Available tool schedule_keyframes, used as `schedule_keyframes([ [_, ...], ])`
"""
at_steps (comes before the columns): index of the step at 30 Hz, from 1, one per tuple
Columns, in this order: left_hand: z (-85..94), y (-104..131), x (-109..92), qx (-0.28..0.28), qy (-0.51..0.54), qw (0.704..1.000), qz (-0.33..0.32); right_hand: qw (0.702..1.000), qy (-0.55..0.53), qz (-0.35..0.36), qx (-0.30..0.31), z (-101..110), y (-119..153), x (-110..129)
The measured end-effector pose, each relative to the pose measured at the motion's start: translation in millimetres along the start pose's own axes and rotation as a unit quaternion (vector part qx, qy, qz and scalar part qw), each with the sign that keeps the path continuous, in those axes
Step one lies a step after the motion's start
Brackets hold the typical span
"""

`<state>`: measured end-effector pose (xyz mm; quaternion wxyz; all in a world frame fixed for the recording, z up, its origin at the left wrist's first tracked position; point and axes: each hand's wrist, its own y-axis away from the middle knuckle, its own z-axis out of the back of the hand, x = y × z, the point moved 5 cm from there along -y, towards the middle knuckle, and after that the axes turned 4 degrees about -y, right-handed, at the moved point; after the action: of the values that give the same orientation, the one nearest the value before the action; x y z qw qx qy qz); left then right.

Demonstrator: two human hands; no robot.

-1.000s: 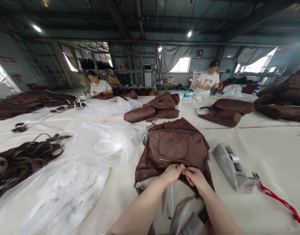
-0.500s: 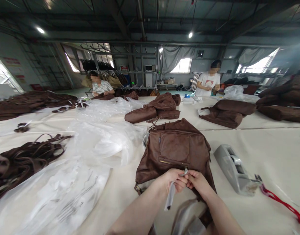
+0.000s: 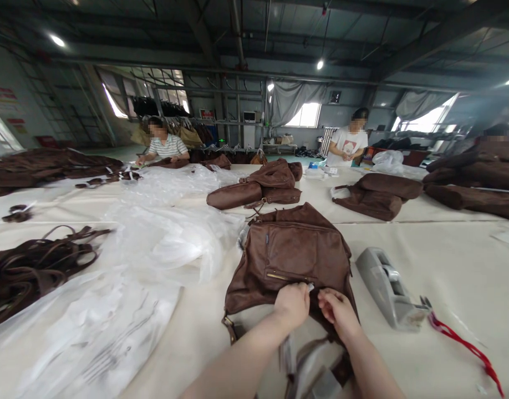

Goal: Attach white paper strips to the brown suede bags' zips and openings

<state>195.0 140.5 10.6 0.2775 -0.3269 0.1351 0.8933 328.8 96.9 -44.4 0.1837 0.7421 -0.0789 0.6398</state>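
Note:
A dark brown bag (image 3: 296, 249) lies on the pale table, its gold zipper facing up. Over its lower edge my left hand (image 3: 293, 303) is closed on a whitish wrapping strip (image 3: 310, 287), whose tip pokes out by the thumb. Just to the right, my right hand (image 3: 332, 306) has its fingers curled near the bag; whether anything small is between them is hidden. Below the hands, a strap partly wrapped in pale material (image 3: 312, 360) hangs toward the near edge.
A grey tape dispenser (image 3: 390, 288) stands right of the bag, beside a red cord (image 3: 462, 341). Clear plastic (image 3: 183, 238) and brown straps (image 3: 42, 266) lie left. More brown bags (image 3: 254, 188) lie behind. People stand across the table.
My hands have moved apart from each other. The left hand has turned knuckles up, and the strip that dangled from it now hangs lower. The view has shifted slightly.

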Motion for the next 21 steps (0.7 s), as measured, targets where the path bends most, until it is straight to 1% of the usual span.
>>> schedule_keyframes([
  [2,0.6,2,-4,-0.001,-0.120,0.992,-0.047,1.000,-0.015,-0.003,0.001,1,3,2],
  [3,-0.5,3,-6,0.002,-0.163,0.985,-0.065,1.000,-0.020,-0.011,0.004,-1,5,3],
  [4,-1.8,4,-7,0.006,-0.186,0.979,-0.077,1.000,-0.022,-0.020,0.007,-2,6,4],
  [6,-4.5,5,-9,0.011,-0.200,0.976,-0.089,0.999,-0.016,-0.035,0.007,-6,8,8],
  [8,-7.1,6,-11,0.015,-0.220,0.970,-0.102,0.999,0.029,-0.029,-0.014,-8,10,16],
  [11,-8.6,5,-13,0.018,-0.236,0.965,-0.112,0.986,0.159,-0.003,-0.057,-8,9,32],
  [14,-7.5,5,-14,0.019,-0.235,0.965,-0.117,0.966,0.250,0.015,-0.063,-8,4,43],
  [18,-4.5,7,-14,0.014,-0.207,0.972,-0.110,0.963,0.264,0.031,-0.045,-10,-1,44],
  [21,-3.6,8,-11,0.008,-0.166,0.983,-0.079,0.969,0.243,0.031,-0.045,-11,0,36],
])
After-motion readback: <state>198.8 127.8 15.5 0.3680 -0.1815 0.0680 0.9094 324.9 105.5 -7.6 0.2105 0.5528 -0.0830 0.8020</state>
